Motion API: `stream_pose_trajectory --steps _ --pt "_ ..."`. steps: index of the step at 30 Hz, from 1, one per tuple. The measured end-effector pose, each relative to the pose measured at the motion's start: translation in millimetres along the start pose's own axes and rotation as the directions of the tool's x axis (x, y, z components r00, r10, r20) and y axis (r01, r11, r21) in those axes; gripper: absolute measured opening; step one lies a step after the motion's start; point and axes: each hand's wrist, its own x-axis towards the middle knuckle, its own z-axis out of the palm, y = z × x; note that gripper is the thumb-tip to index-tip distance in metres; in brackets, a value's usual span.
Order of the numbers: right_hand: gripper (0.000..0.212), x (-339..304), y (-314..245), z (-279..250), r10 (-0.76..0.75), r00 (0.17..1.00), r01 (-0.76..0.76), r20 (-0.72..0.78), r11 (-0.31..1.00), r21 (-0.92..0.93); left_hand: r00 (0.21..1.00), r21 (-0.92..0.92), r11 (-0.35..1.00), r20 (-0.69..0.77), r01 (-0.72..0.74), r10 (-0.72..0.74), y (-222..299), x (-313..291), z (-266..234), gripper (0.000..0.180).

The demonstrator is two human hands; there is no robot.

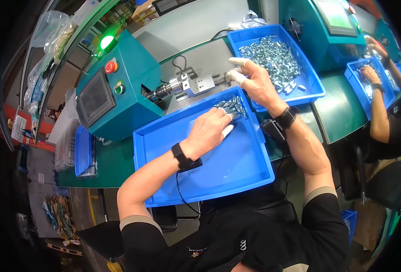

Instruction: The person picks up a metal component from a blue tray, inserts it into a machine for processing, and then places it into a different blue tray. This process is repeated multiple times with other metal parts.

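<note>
My left hand (pixel 208 130) is in the near blue tray (pixel 187 179), its fingers curled on a small pile of shiny metal parts (pixel 233 107) in the far right corner. Over the gap between the trays, my right hand (pixel 258 84) is at the end of the metal clamping fixture (pixel 199 85). One of its fingers is stretched out. The thumb side is closed at the fixture's tip, and whatever it pinches is hidden. White covers sit on several fingertips. The fixture joins a teal machine (pixel 128 84) through a round spindle (pixel 160 92).
A second blue tray (pixel 316 86), heaped with metal parts (pixel 273 59), stands at the far right. The machine carries a dark screen (pixel 95 98), a red button (pixel 111 66) and a lit green lamp (pixel 106 42). Another person's hand (pixel 369 74) works over a tray farther right.
</note>
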Motion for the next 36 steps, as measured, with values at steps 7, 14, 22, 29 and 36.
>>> stream_pose_trajectory --steps 7,14,22,29,36 --pt "0.044 -3 0 4 -0.027 1.0 0.027 -0.001 1.0 -0.003 1.0 0.133 0.991 0.01 -0.031 0.03 -7 16 26 0.012" --pt "0.045 2 1 11 -0.018 1.0 0.017 -0.007 0.992 -0.123 0.999 0.041 0.999 -0.015 0.035 -0.034 4 -21 10 0.017" --pt "0.053 47 -32 74 -0.068 0.995 0.095 0.067 0.807 -0.582 0.993 0.008 0.993 -0.021 0.12 -0.12 -2 -65 -4 0.019" --pt "0.038 74 -32 101 -0.099 0.969 0.241 0.224 0.554 -0.797 0.993 0.003 0.994 -0.036 0.111 -0.111 -5 -74 -5 0.02" --pt "0.04 74 -34 95 -0.158 0.971 0.239 0.182 0.557 -0.795 0.99 0.006 0.991 -0.031 0.135 -0.134 -6 -74 -6 0.02"
